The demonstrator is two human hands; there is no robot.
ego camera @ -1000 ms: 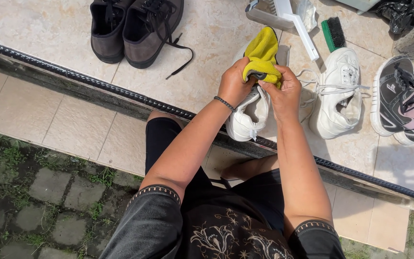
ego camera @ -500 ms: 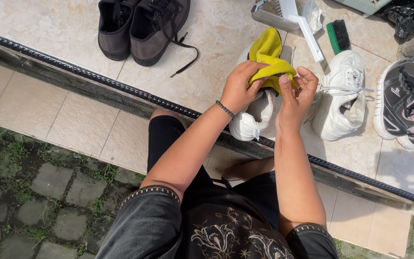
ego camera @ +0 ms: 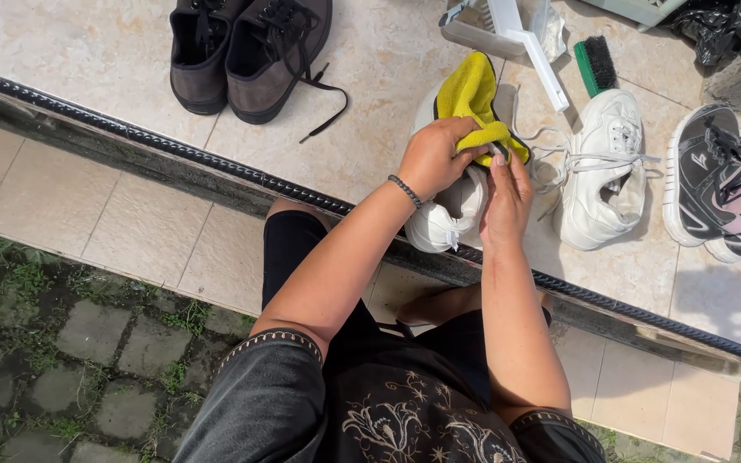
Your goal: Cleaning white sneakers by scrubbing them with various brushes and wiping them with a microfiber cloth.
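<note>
Yellow cloth [ego camera: 472, 101] gripped by left hand [ego camera: 433, 159] over white sneaker [ego camera: 452, 210]; right hand [ego camera: 506, 199] steadies sneaker, fingers curled.

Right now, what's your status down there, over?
Left hand pressing yellow cloth on white shoe. Right hand steadying shoe's side. Second white shoe beside it, apart.

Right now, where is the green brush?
In the head view, the green brush lies upper right on the tiled floor, just above the unheld white sneaker.
</note>
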